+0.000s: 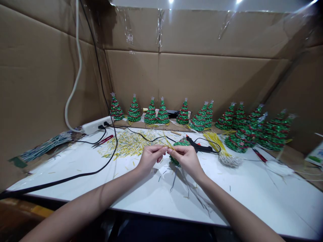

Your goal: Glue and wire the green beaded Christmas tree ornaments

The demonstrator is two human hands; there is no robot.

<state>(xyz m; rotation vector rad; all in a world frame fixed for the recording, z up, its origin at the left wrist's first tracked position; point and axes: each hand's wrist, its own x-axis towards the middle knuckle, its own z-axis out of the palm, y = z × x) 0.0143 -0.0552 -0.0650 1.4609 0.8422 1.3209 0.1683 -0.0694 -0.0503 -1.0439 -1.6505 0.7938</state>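
My left hand and my right hand meet over the middle of the white table, fingertips pinched together. Between them run thin yellow wires, both hands closed on these. Right behind and under my right hand is a small green tree, mostly covered by the hand. Grey and dark wires trail from it toward the table's front edge. Just beyond my right hand lies a black glue gun with an orange tip.
Decorated green trees line the back and right. Yellow and white clippings lie scattered left of centre. A yellow wire bundle, red-handled snips, a power strip and a black cable crossing the left side are around me.
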